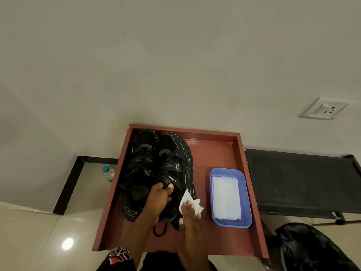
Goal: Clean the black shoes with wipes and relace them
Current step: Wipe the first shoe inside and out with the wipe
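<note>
Both hands are working at the right shoe [175, 173]: the left hand [159, 198] is gripping its collar, the right hand [190, 214] pressing one white wipe [188, 198] against its side. Two black shoes are sitting on the red desk [214, 153]; one blue tub [246, 192] is holding folded wipes [225, 198].

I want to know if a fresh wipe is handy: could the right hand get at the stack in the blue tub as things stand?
Probably yes. The right hand, pressing a wipe on the nearer shoe, sits just beside the open blue tub, with only bare tray between. The stack lies uncovered.
</note>
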